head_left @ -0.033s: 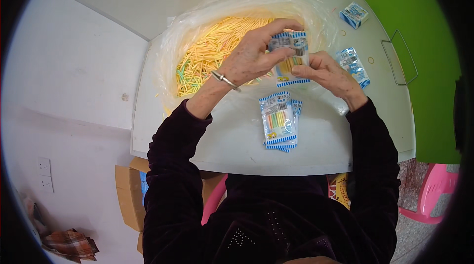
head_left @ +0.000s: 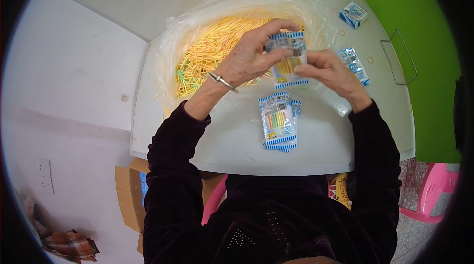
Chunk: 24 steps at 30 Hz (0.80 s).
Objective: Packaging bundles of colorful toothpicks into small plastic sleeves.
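My left hand (head_left: 254, 56), a silver bracelet at its wrist, grips a small clear packet (head_left: 289, 74) with blue-striped ends and thin coloured sticks inside. The thumb lies across the packet's face and the fingers curl over its top. On the packet's right side, my right hand (head_left: 332, 74) pinches the edge, thumb in front. Below my hands, several like packets (head_left: 278, 120) lie in a small overlapping pile on the white table. Behind my left hand, a large clear plastic bag (head_left: 173, 32) lies open, filled with loose yellow, pink and green sticks (head_left: 210, 52).
At the right lie another flat packet (head_left: 356, 66), a banded bundle of packets (head_left: 353, 15) and a rubber band (head_left: 370, 59). A wire handle (head_left: 399, 56) stands at the white table's (head_left: 222, 150) right edge. Below are a cardboard box (head_left: 129, 197) and a pink chair (head_left: 434, 195).
The packet has shifted very slightly left with my left hand. My right hand has turned a little, its wrist moving slightly right and down.
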Each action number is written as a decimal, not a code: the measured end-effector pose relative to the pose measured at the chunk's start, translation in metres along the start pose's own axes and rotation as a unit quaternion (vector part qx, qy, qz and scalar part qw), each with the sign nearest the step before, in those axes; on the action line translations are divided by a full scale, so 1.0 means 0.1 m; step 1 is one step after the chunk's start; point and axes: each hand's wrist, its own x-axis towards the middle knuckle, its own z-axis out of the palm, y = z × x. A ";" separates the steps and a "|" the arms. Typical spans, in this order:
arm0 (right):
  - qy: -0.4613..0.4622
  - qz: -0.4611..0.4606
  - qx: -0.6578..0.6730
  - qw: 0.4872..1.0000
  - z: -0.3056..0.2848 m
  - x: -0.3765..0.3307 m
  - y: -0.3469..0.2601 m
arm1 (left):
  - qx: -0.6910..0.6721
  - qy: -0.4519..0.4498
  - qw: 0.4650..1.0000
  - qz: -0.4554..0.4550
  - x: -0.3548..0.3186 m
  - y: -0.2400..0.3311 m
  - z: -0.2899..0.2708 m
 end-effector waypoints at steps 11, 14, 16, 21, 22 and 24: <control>0.316 -0.042 -0.563 0.762 -0.98 -0.55 0.82 | 0.200 -0.082 0.976 0.014 -0.66 -0.49 0.35; 0.316 -0.042 -0.574 0.754 -0.96 -0.52 0.86 | 0.195 -0.079 0.978 0.009 -0.70 -0.49 0.35; 0.325 -0.043 -0.550 0.768 -1.02 -0.49 0.87 | 0.227 -0.052 0.972 0.019 -0.69 -0.50 0.34; 0.337 -0.126 -0.509 0.782 -1.12 -0.48 0.94 | 0.236 -0.047 0.970 0.035 -0.58 -0.36 0.33; 0.337 -0.127 -0.511 0.781 -1.12 -0.47 0.91 | 0.235 -0.056 0.970 0.027 -0.54 -0.35 0.33; 0.383 -0.211 -0.521 0.733 -1.09 -0.49 0.76 | 0.240 -0.004 0.969 0.064 -0.46 -0.42 0.31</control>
